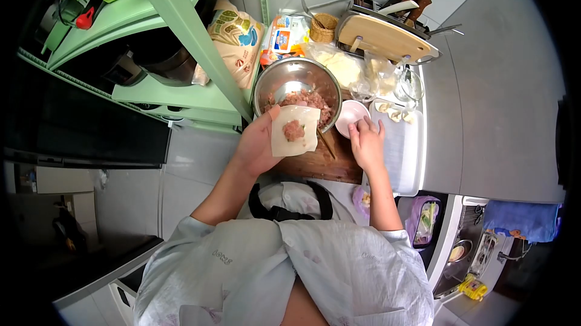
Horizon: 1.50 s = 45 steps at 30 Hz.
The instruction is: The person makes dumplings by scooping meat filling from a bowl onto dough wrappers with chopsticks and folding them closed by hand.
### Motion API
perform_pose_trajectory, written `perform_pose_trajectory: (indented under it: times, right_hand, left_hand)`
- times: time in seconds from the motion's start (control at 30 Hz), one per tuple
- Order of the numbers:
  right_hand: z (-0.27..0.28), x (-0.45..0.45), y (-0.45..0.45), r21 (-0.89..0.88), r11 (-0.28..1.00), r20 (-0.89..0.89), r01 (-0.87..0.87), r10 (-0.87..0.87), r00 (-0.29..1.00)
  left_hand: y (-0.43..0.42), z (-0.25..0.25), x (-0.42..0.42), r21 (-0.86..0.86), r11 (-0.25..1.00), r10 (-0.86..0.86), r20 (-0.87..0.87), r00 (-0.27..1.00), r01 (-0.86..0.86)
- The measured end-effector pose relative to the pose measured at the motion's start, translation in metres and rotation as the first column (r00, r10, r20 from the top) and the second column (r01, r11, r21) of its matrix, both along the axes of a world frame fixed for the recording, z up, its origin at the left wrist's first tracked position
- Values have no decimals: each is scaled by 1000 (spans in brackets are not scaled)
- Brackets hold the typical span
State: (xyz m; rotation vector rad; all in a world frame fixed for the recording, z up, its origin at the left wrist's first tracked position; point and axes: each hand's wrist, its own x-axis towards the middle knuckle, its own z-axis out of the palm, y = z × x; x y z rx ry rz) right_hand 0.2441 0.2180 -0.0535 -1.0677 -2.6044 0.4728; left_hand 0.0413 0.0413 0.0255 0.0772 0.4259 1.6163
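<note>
A square wonton wrapper (308, 117) with a small lump of minced meat (293, 130) on it lies across the fingers of my left hand (259, 143). The hand is closed on the wrapper's left side, in front of a steel bowl (261, 84) holding more minced meat. My right hand (367, 144) is at a small pink bowl (345, 121), fingertips over or at its rim and fingers apart; whether they touch anything inside is hard to see. A pair of chopsticks (327, 144) pokes out beneath the wrapper. Several folded wontons (394, 112) lie at the far end of a translucent tray (402, 156).
A wooden board (339, 169) lies under the bowls. Behind are bagged wrappers (340, 67), a knife rack with a cutting board (378, 35) and a wicker basket (324, 28). A green metal shelf (187, 35) with a printed sack (236, 45) rises at left.
</note>
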Motion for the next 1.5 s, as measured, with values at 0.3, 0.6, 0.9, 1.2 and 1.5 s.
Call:
perform_pose_trajectory:
  times: [0.3, 0.6, 0.9, 1.2, 1.5]
  right_hand:
    - [116, -45, -86, 77, 827, -347, -557, 546, 763]
    - [95, -17, -65, 87, 940, -514, -330, 327, 793]
    - [-10, 4, -7, -31, 996, 231, -90, 94, 968]
    - [38, 3, -19, -111, 989, -436, -97, 39, 899]
    - [119, -10, -88, 98, 821, -255, -563, 568, 783]
  left_hand:
    - [13, -13, 8, 214, 973, -129, 220, 967, 81]
    - [8, 0, 4, 91, 986, 133, 104, 986, -143]
    - [4, 0, 4, 38, 973, 217, 156, 964, -226]
    - [16, 0, 10, 76, 990, 103, 161, 981, -117]
    - [28, 2, 18, 158, 987, 6, 126, 992, -26]
